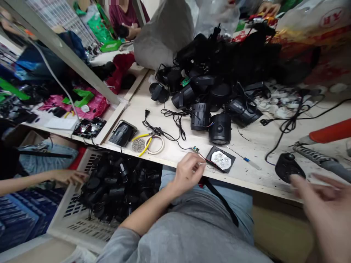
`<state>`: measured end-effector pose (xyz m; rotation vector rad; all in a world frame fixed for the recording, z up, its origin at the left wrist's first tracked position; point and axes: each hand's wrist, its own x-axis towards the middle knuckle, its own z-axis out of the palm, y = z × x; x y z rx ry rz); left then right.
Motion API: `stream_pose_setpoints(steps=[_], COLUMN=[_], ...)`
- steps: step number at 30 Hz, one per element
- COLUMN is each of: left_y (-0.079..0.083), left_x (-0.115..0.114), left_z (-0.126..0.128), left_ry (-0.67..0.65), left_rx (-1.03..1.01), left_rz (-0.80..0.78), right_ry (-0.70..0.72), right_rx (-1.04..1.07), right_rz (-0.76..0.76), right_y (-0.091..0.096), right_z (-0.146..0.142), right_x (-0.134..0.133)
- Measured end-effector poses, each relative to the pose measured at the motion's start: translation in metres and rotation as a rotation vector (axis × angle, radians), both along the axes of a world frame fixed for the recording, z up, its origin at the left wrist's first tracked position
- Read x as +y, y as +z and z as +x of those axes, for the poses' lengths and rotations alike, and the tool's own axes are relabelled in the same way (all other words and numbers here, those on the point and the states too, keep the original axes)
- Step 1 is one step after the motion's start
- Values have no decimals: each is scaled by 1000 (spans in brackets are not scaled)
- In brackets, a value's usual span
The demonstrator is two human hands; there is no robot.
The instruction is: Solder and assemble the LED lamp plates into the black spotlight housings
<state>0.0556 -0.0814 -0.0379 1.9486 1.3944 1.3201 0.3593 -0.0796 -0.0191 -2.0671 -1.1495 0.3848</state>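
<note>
My left hand (187,172) pinches thin wires running to a black square plate (221,159) with a white multi-lens LED board (221,159). A tiny circuit board (195,148) lies just beyond my fingers. My right hand (321,206), blurred at the right, has its fingers apart and holds nothing. Nearest to it is a black round lamp housing (287,167) on the bench. A blue-handled screwdriver (243,159) lies beside the plate.
A heap of black spotlight housings (219,87) covers the bench (255,146), with pliers (143,144) and tape (156,145) nearby. A co-worker's hand (70,176) reaches toward a white basket (79,215) of black parts. A red-handled tool (329,131) lies right.
</note>
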Motion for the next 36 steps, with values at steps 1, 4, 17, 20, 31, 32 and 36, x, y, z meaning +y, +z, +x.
stream_pose_setpoints(steps=[1,4,17,20,31,32,36], left_y=[2,12,63,108,281,291,325], left_x=[5,27,84,74,-21,-29,-54], left_z=[-15,-68,-139,-134,-151,-158,-196], left_ry=[9,80,-29,-41,290,367,763], left_rx=[87,478,760,527,802,850,986], left_rz=[42,70,-26,182,296,277,76], right_ry=[2,383,852,738,1203,1238,1279], right_rx=[8,-6,-245,-49,802,794,708], right_rz=[-30,67,409,317,-70,-80,-137], right_y=[-3,-7,-25,-13,3,2,-9], right_z=[-11,-54,-102,-106,-192,-196,-203], right_x=[-6,-15,28,23,18,19,18])
